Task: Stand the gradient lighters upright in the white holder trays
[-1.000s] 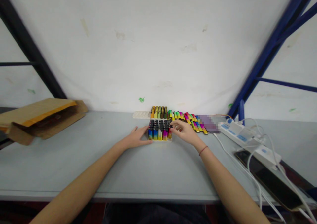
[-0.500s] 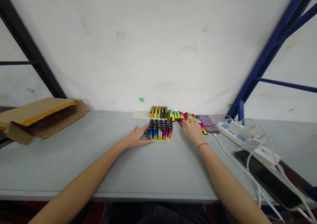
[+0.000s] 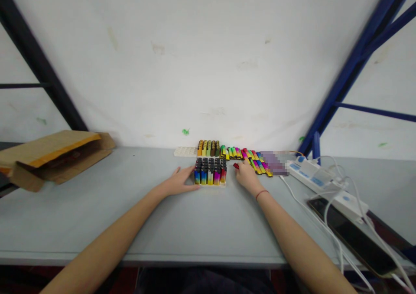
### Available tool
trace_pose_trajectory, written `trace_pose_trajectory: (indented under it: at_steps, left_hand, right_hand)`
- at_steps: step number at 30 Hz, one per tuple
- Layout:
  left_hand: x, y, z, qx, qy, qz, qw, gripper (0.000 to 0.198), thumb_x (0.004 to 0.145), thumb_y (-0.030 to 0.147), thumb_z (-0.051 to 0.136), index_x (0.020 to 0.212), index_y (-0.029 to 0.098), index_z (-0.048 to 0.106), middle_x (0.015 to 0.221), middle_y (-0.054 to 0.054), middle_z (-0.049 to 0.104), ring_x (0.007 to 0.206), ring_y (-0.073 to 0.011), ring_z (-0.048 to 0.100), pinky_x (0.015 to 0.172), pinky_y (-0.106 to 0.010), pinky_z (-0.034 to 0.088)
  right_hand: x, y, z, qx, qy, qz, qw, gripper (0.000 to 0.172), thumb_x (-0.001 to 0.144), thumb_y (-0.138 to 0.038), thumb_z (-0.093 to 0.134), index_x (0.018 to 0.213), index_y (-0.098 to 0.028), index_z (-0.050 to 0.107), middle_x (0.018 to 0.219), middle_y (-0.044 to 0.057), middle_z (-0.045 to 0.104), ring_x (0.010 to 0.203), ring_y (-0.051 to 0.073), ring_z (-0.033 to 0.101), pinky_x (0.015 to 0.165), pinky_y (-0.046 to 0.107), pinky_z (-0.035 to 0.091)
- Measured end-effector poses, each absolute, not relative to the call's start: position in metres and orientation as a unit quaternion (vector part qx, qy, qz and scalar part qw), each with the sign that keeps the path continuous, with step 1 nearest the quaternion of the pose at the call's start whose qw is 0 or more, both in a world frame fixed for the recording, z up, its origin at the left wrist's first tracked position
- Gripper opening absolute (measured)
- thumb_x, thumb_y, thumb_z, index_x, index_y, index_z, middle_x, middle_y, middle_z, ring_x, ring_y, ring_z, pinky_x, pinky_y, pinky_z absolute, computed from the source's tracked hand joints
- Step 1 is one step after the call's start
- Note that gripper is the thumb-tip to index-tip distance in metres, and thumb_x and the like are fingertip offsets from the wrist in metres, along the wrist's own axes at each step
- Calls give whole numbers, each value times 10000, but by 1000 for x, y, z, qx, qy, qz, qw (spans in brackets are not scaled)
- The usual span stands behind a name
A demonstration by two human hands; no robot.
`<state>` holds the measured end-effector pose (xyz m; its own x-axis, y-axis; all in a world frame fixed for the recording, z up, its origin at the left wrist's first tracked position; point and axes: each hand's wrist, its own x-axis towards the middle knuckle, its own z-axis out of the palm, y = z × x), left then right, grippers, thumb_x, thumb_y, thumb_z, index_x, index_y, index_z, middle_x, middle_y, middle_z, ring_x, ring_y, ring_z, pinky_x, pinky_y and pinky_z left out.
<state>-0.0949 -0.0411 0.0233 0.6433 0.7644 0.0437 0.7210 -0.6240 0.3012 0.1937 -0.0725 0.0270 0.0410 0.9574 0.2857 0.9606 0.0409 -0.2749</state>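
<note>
1. A scuffed white wall (image 3: 208, 68) rises behind a smooth grey table (image 3: 208, 224), flanked by a straight blue metal frame (image 3: 349, 68).
2. At left, a creased brown paper envelope (image 3: 48, 148) gapes open.
3. At right, a flat, glossy black smartphone (image 3: 360, 240) lies near a long white plastic power strip (image 3: 305, 175).
4. The left hand (image 3: 178, 182) rests with fingers open, thumb apart, against the near left corner of a block of upright, black-topped lighters with shiny, multicoloured bodies (image 3: 210, 172), standing mid-table.
5. The right hand (image 3: 247, 177), its wrist circled by a thin red cord (image 3: 261, 194), has its fingers closed on a small red piece (image 3: 235, 166), mostly hidden, just right of the block.
6. Beyond, metallic rainbow lighters (image 3: 256, 166) lie on their sides, beside upright yellow-to-dark-green pieces (image 3: 209, 148) and a flat, pale, pitted tray (image 3: 185, 151).
</note>
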Motion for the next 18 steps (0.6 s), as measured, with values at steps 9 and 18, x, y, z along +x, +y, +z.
trace_pose_trajectory:
  at_steps: [9, 18]
  left_hand:
    - [-93, -42, 25, 894, 421, 81, 129, 814, 806, 646, 460, 1448, 211, 213, 1501, -104, 254, 1366, -313, 256, 1095, -591, 64]
    - [-94, -42, 24, 896, 420, 78, 125, 810, 809, 648, 450, 1441, 196, 224, 1504, -110, 242, 1371, -298, 252, 1098, -582, 53]
  right_hand:
    - [188, -76, 33, -609, -682, 114, 389, 230, 865, -368, 460, 980, -174, 509, 826, 68, 621, 711, 208, 578, 648, 303, 413]
    - [186, -73, 27, -568, -689, 117, 434, 338, 938, -401, 245, 948, -195, 512, 717, 44, 564, 681, 204, 556, 651, 321, 416]
